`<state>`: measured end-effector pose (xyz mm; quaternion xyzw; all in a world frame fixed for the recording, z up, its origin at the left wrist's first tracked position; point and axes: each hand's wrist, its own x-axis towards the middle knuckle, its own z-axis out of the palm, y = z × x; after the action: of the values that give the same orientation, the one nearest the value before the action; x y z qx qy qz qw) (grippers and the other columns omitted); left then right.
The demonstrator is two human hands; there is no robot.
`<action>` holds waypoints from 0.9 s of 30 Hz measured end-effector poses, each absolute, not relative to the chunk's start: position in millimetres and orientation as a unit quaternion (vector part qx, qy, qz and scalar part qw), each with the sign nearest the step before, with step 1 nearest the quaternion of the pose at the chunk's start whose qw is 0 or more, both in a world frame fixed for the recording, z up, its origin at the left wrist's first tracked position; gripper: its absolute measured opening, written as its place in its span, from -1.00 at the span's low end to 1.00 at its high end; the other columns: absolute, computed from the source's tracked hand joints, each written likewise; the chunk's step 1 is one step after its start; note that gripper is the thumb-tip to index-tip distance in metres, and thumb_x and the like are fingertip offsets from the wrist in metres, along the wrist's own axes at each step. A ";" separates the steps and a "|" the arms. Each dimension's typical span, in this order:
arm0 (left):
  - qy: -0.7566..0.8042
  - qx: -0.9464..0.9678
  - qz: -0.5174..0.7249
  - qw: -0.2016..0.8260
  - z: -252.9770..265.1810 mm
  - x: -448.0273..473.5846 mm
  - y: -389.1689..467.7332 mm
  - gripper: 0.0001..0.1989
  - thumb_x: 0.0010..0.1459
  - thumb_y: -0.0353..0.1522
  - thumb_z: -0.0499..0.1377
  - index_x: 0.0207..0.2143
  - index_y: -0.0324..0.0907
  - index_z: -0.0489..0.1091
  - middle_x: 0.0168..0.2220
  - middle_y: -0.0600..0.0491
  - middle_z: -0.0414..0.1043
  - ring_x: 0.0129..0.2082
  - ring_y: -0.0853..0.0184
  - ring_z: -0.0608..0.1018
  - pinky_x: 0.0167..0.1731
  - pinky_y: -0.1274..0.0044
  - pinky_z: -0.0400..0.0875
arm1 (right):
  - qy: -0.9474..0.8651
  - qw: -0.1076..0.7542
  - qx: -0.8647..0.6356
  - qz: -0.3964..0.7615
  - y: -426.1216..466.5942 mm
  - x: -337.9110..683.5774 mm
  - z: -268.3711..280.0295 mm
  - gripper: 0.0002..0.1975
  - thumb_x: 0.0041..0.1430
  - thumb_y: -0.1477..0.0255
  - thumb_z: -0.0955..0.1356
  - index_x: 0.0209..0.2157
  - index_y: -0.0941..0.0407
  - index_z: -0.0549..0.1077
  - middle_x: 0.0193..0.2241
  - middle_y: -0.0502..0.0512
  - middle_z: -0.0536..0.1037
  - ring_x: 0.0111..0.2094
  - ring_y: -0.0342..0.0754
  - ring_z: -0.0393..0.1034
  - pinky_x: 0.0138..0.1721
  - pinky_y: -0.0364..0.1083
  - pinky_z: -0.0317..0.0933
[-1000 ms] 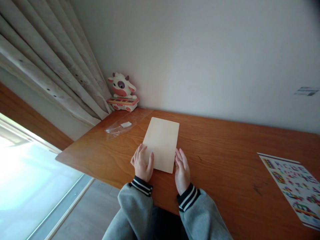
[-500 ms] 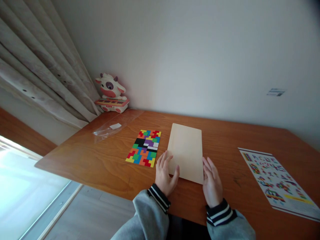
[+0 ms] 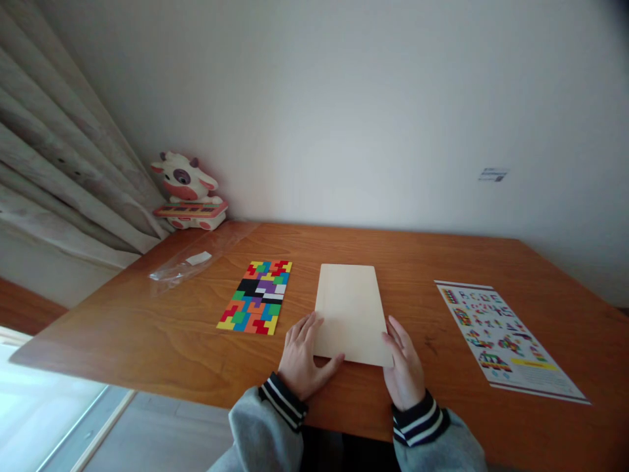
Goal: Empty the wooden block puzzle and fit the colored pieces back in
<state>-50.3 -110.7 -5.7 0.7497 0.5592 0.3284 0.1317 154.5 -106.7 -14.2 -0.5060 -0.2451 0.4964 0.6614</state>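
Observation:
A plain, pale wooden board [image 3: 350, 311] with rounded corners lies in front of me, flat or nearly flat on the table. My left hand [image 3: 305, 357] is at its lower left corner, fingers along the left edge and thumb by the near edge. On the other side, my right hand [image 3: 403, 360] grips the lower right edge, its fingertips touching the border. Both hands hold the board between them. Left of it lies a flat puzzle [image 3: 255, 298] of multicoloured block shapes. The underside of the board is hidden.
A printed sheet [image 3: 511, 341] with colourful figures lies at the right. Back left stands a cow toy [image 3: 189, 190] with a keyboard, near the curtain [image 3: 63, 170]. A clear plastic bag [image 3: 181, 265] lies before it on the wooden table [image 3: 162, 341].
The board has come closer to me and straightened, its far edge now about level with the puzzle's. Both hands press closer to its edges. My view has turned slightly right.

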 end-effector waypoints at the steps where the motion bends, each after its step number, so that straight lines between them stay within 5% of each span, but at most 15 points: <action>1: 0.549 0.767 0.309 0.125 -5.8 -48.8 -112.3 -0.21 -0.01 0.02 0.29 0.20 -0.15 0.28 0.24 -0.20 0.27 0.23 -0.08 0.30 0.20 0.09 0.21 | -0.237 0.661 -0.498 0.509 -108.1 155.6 -12.7 -0.29 -0.03 0.15 0.47 0.17 0.05 0.35 0.17 0.19 0.43 0.22 0.19 0.28 0.19 0.19 0.24; 7: 0.557 0.777 0.269 0.115 -7.3 -35.1 -113.2 -0.13 0.01 -0.11 0.31 0.34 -0.07 0.09 0.39 -0.14 -0.02 0.34 -0.12 0.12 0.23 0.06 0.17 | -0.216 0.669 -0.449 0.552 -116.9 159.6 -2.5 -0.37 0.06 0.15 0.42 0.17 0.02 0.36 0.12 0.18 0.49 0.19 0.18 0.31 0.16 0.22 0.26; 14: 0.521 0.774 0.312 0.180 -4.9 -35.6 -109.0 -0.23 -0.01 -0.58 0.03 0.30 -0.04 0.20 0.34 0.05 0.13 0.35 0.10 0.17 0.32 0.17 0.10 | -0.239 0.665 -0.423 0.567 -119.7 158.7 -6.3 -0.48 0.12 0.12 0.39 0.11 -0.04 0.42 0.12 0.16 0.49 0.19 0.16 0.32 0.18 0.25 0.21; 20: 0.531 0.523 0.547 0.380 10.6 -24.1 -109.8 -0.68 0.22 -0.29 0.16 -0.01 -0.17 0.52 0.03 -0.06 0.52 0.13 0.08 0.48 0.20 0.33 0.32 | -0.297 0.640 -0.458 0.541 -117.9 159.1 -17.4 -0.40 0.11 0.09 0.41 0.15 0.00 0.37 0.15 0.24 0.45 0.18 0.17 0.33 0.19 0.27 0.20; 23: 0.523 0.320 0.636 0.468 12.4 -11.1 -108.9 -0.62 0.19 -0.14 0.23 -0.10 -0.25 0.52 -0.08 -0.11 0.57 0.09 0.06 0.51 0.15 0.36 0.38 | -0.347 0.604 -0.497 0.518 -118.7 157.2 -19.9 -0.35 0.07 0.12 0.46 0.16 0.06 0.36 0.11 0.29 0.48 0.10 0.17 0.42 0.17 0.24 0.23; 27: 0.459 0.125 0.681 0.557 12.8 7.1 -111.8 -0.56 0.26 -0.12 0.17 0.08 -0.18 0.40 0.04 -0.09 0.51 0.10 0.16 0.51 0.14 0.36 0.41 | -0.434 0.544 -0.523 0.492 -121.9 152.0 -16.0 -0.40 0.09 0.12 0.44 0.10 0.12 0.40 -0.06 0.28 0.60 -0.05 0.14 0.53 0.05 0.17 0.37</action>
<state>7.1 -111.8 12.8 0.1247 0.4590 0.6808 0.5571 152.0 -121.9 -16.0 -0.5227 -0.4344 0.4920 0.5440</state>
